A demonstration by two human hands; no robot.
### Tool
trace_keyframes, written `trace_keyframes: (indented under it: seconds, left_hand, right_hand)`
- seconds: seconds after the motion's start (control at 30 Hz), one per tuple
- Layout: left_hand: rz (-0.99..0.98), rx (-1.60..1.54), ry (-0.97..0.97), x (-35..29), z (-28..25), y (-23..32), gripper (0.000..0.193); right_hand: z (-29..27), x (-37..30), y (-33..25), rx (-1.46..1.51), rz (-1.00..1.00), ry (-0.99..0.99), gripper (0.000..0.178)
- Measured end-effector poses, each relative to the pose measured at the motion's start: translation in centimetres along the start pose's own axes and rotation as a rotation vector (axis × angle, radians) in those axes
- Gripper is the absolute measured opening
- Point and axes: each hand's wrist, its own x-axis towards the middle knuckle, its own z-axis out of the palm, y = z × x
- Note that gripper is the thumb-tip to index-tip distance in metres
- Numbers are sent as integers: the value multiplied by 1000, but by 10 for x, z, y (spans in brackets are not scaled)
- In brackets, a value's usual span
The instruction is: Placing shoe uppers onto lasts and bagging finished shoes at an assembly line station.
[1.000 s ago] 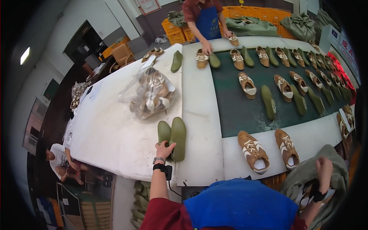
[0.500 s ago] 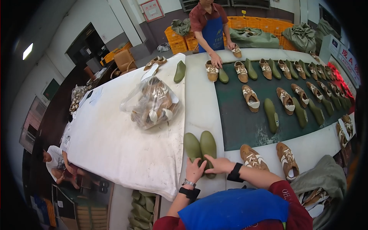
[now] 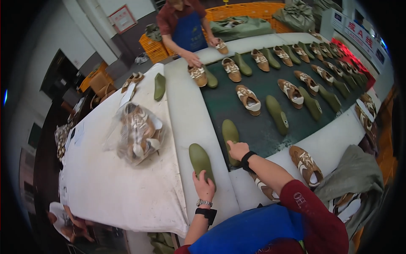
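Note:
My left hand (image 3: 204, 186) is closed on the heel end of a green shoe last (image 3: 199, 158), which lies on the white ledge between the cloth-covered table and the belt. Farther right, my right hand (image 3: 238, 150) grips a second green shoe last (image 3: 229, 130) at the near left corner of the dark green belt (image 3: 258, 135). A brown sneaker (image 3: 305, 164) with white stripes rests on the near ledge. Another sneaker (image 3: 265, 186) is partly hidden under my right forearm. On the belt, a lone sneaker (image 3: 248, 100) sits beside a green last (image 3: 277, 114).
A clear bag of sneakers (image 3: 141, 133) lies on the white cloth (image 3: 114, 182). Rows of sneakers and lasts run along the belt to the right. Across it, a co-worker in a blue apron (image 3: 190, 40) touches a sneaker (image 3: 197, 76). A grey-green sack (image 3: 353, 178) stands at right.
The two lasts, side by side before, are now apart: the right one has moved right onto the belt with my right hand. My view has turned and shifted rightward.

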Motion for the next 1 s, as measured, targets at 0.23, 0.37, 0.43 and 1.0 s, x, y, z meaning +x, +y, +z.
trace_keyframes:
  seconds: [0.23, 0.37, 0.43, 1.0]
  left_hand:
    - [27, 19, 2, 4, 5, -1, 36]
    - [9, 2, -43, 2, 3, -4, 36]
    - [14, 8, -31, -1, 2, -6, 36]
    - [102, 17, -54, 8, 9, -19, 38]
  right_hand:
    - [-8, 22, 11, -42, 52, -153, 32]
    - [-13, 19, 17, -19, 80, -172, 35]
    - [-16, 18, 21, -48, 41, -159, 36]
    - [-129, -174, 63, -208, -408, -698, 23]
